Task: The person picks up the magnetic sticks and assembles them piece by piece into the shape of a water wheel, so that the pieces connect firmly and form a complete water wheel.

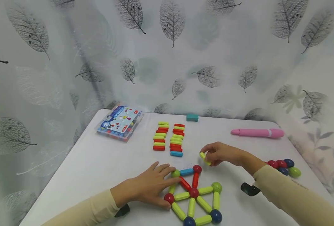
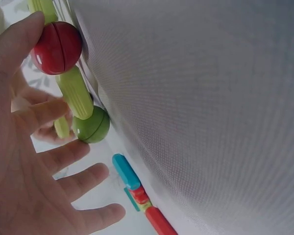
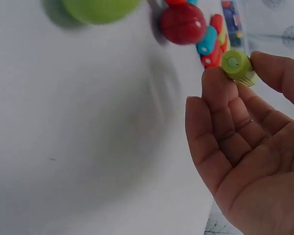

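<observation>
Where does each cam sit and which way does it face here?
Head: worn on the head, looks forward and down at the white table; shows both forearms, the left hand resting flat by the rod-and-ball frame, and the right hand.
Left wrist: low at the wrist, looks along the open palm to the frame's red ball.
Right wrist: looks past the palm; fingers pinch the green rod.
Shared: head and right wrist views both show that pinched green rod.

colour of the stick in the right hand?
Yellow-green. The stick pinched by the right hand shows best in the right wrist view.
</observation>
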Available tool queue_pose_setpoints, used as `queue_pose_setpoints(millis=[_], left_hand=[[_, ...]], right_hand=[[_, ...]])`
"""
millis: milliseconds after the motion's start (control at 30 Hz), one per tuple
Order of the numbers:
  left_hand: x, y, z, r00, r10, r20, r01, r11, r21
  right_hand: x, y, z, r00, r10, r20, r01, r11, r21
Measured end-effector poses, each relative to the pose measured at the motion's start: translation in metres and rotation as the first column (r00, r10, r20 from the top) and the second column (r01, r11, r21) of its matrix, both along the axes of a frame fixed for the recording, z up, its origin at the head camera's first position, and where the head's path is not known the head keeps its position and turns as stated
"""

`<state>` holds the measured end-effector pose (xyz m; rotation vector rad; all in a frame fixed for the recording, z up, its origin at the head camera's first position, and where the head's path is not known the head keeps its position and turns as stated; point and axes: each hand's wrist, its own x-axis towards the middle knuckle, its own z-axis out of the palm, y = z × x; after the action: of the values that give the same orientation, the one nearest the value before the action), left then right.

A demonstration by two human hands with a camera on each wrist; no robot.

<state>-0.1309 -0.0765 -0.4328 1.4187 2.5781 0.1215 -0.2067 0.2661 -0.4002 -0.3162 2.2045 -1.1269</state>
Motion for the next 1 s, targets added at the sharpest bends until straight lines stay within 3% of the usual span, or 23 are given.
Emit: queue_pose_setpoints(millis=[433,1000], left_hand=[[-0.001,0.0,-0.003,1.0,0.001,-0.009,-0.001,1.0,-0.003],[-0.001,0.001,-0.005,1.0,0.009,-0.011,-0.009,1.0,-0.002]], right_hand=[[0.031,-0.005,-0.011,0.996,0.09,0.021,-0.091,0.99,0.105],[0.033,-0.011,-0.01,0.992,0.125,0.024,-0.127,0.979,0.158]])
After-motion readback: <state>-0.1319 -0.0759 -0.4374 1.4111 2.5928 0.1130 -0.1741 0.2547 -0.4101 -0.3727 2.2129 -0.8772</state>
